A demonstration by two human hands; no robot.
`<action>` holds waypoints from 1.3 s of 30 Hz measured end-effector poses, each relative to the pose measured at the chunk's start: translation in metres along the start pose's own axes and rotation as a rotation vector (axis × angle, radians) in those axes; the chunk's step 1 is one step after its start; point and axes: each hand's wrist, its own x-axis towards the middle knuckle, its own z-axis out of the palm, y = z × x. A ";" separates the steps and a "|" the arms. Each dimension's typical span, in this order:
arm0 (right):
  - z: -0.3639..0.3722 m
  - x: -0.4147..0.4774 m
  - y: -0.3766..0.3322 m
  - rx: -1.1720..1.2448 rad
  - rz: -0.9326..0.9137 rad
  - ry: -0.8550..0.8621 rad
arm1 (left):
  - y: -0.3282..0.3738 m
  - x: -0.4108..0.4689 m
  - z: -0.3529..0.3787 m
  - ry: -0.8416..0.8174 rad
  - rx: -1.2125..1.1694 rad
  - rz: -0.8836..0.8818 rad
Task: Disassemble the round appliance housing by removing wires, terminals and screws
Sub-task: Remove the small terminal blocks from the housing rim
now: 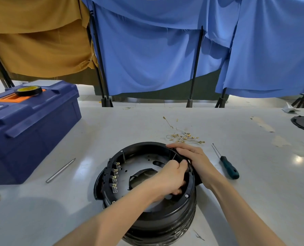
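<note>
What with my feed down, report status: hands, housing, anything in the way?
Left hand grips housing rim from inside, right hand rests on it. Terminal row in place at left. Nothing obstructing; screwdriver lies right of housing.

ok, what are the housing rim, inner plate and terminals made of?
Probably moulded plastic for the housing rim: black, semi-gloss, ribbed. The inner plate looks like sheet metal: dull grey sheen, punched holes. The terminals: shiny brass-coloured metal, alloy unclear.
</note>
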 end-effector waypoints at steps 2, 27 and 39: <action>0.000 -0.002 -0.001 0.029 0.027 0.029 | 0.001 -0.002 -0.004 -0.031 0.003 -0.026; 0.015 -0.037 -0.042 -0.608 0.280 0.344 | 0.006 0.001 -0.011 -0.122 -0.109 -0.104; 0.029 -0.032 -0.021 -0.395 0.308 0.581 | 0.000 0.015 -0.007 -0.028 -0.163 -0.060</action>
